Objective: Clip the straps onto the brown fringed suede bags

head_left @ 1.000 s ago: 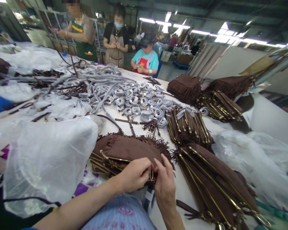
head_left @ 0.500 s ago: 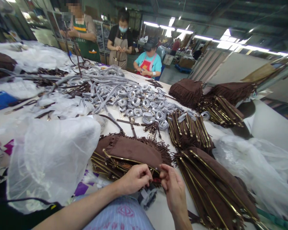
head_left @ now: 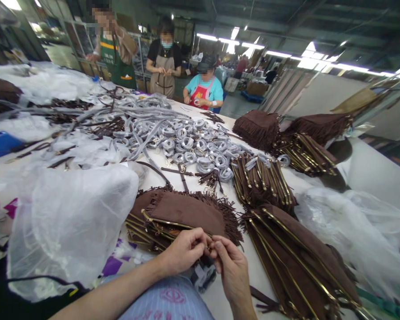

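A brown fringed bag [head_left: 190, 211] with a gold zipper lies on top of other bags in front of me. At its near right corner, my left hand [head_left: 186, 250] is closed in a pinch. My right hand [head_left: 231, 262] pinches close against it, fingertips nearly touching the left ones. What small part sits between the fingers is hidden, though a bit of brown and metal shows there. Just below the hands hangs a coiled strap in grey wrapping [head_left: 203, 276], partly covered by my left hand.
Many grey-wrapped strap coils [head_left: 186, 144] cover the table's middle. Zippered brown bags [head_left: 296, 262] are stacked to the right, clear plastic [head_left: 346, 231] beyond. A translucent white bag [head_left: 70, 222] stands at left. Several people [head_left: 205, 89] are across the table.
My right hand has moved left, its fingertips now meeting my left hand at the bag's corner. Across the table, a co-worker in a green apron has let go of a long strap and raised one arm.
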